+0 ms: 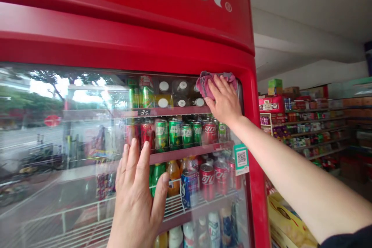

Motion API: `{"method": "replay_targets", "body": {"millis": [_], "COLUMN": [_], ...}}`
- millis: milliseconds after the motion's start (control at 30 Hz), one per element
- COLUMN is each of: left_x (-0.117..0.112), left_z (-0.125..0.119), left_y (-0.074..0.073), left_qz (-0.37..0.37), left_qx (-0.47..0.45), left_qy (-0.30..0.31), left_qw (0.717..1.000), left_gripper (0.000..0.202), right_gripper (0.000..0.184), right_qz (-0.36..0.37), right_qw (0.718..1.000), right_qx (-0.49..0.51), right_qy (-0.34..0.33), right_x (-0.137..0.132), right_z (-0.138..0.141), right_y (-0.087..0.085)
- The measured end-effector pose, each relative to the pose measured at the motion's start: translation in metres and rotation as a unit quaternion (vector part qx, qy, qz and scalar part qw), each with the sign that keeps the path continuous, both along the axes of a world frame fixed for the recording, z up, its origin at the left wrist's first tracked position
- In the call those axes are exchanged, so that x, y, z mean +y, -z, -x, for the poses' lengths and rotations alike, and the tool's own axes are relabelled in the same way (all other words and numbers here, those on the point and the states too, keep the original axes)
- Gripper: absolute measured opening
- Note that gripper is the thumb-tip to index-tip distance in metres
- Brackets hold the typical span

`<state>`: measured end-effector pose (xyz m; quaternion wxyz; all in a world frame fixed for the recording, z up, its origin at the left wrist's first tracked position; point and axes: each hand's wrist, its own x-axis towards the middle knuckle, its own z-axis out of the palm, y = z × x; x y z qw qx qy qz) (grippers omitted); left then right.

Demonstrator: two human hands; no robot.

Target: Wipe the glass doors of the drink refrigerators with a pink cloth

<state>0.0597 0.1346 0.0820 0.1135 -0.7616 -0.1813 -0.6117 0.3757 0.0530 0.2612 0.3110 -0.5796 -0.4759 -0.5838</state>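
Observation:
My right hand (225,100) presses a crumpled pink and grey cloth (205,82) against the upper right corner of a glass fridge door (87,131). Its fingers lie over the cloth, and the arm reaches in from the lower right. Lower and to the left, my left hand (139,193) is raised in front of the same glass with its fingers straight and thumb apart. Nothing is in it; whether its fingertips touch the pane I cannot tell. Behind the glass, green cans (174,133), red cola cans (207,180) and bottles stand on the shelves.
The red fridge frame (255,155) surrounds the door, under a red header (130,11) with white lettering. A green QR code sticker (241,159) is on the right side of the glass. Stocked store shelves (314,124) and a yellow package (287,221) are to the right. Street reflections cover the left glass.

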Motion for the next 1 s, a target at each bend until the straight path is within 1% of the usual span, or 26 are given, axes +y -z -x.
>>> {"method": "replay_targets", "body": {"millis": [100, 200, 333, 433, 533, 667, 800, 933, 1000], "left_x": [-0.008, -0.012, -0.015, -0.016, -0.017, -0.018, -0.022, -0.024, -0.023], "left_z": [-0.008, -0.015, -0.017, -0.015, -0.016, -0.023, -0.032, -0.035, -0.033], "left_y": [0.008, 0.014, 0.016, 0.017, 0.021, 0.024, 0.022, 0.018, 0.016], "left_qz": [0.006, 0.007, 0.009, 0.009, 0.016, 0.013, 0.003, -0.015, -0.029], "left_qx": [0.001, 0.014, 0.021, 0.026, 0.024, 0.027, 0.030, 0.041, 0.048], "left_qy": [-0.004, -0.002, 0.002, 0.004, 0.009, 0.026, 0.042, 0.042, 0.042], "left_qw": [1.000, 1.000, 1.000, 1.000, 1.000, 0.999, 0.999, 0.998, 0.998], "left_gripper": [0.081, 0.080, 0.081, 0.082, 0.082, 0.083, 0.083, 0.083, 0.083], "right_gripper": [0.070, 0.071, 0.069, 0.068, 0.066, 0.066, 0.062, 0.061, 0.062], "right_qz": [-0.026, -0.033, -0.066, -0.098, -0.094, -0.066, -0.047, -0.030, -0.024], "right_qw": [0.999, 0.998, 0.996, 0.992, 0.992, 0.994, 0.994, 0.994, 0.994], "right_qx": [0.024, 0.040, 0.063, 0.080, 0.079, 0.080, 0.090, 0.099, 0.101], "right_qy": [0.014, 0.023, 0.021, 0.014, 0.013, 0.020, 0.028, 0.022, 0.020], "right_x": [-0.012, -0.017, -0.011, -0.003, -0.002, -0.008, -0.013, -0.012, -0.011], "right_z": [-0.028, -0.041, -0.036, -0.030, -0.029, -0.026, -0.016, -0.005, 0.000], "right_y": [0.001, 0.002, 0.011, 0.029, 0.055, 0.097, 0.143, 0.195, 0.215]}}
